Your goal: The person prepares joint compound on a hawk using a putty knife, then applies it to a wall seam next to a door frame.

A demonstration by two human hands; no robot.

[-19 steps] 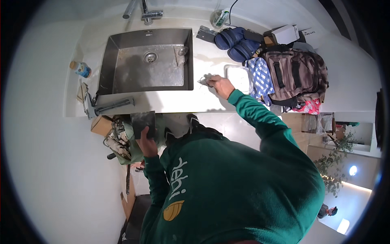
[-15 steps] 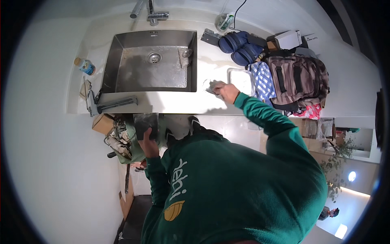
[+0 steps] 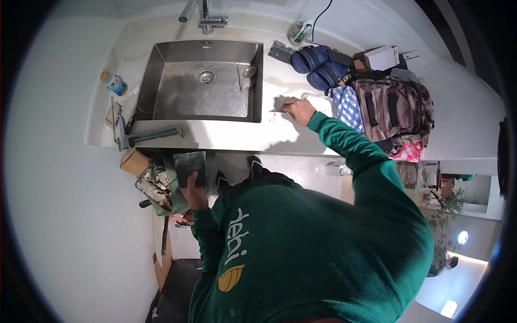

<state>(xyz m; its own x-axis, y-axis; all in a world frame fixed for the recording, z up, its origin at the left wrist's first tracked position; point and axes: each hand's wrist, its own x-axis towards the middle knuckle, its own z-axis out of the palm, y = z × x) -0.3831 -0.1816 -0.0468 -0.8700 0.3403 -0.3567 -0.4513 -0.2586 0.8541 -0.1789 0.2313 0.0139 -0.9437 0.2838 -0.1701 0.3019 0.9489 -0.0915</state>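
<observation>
My left hand [image 3: 195, 185] grips a dark, flat rectangular plate [image 3: 189, 162], thumb on top, just off the counter's front edge. Its kind is not clear; it has pale dusty marks. Over the white counter [image 3: 237, 134], right of the sink, my right hand [image 3: 299, 110] has its fingers closed together near the surface. What they hold, if anything, is too small to make out. A greyish patch or shadow lies by the fingertips. Partly behind this hand sits a clear shallow container [image 3: 321, 101].
A steel sink [image 3: 188, 105] is set into the counter. At the right lie navy slippers [image 3: 326, 75], a checked blue cloth [image 3: 347, 107] and a brown backpack [image 3: 393, 102]. A bottle [image 3: 114, 83] and a grey tool [image 3: 156, 137] are at the left. Below hangs a green bag [image 3: 175, 188].
My right hand has shifted slightly away from me on the counter, and the grey shape at its fingers shows less. My left hand still grips the plate, nearly in place.
</observation>
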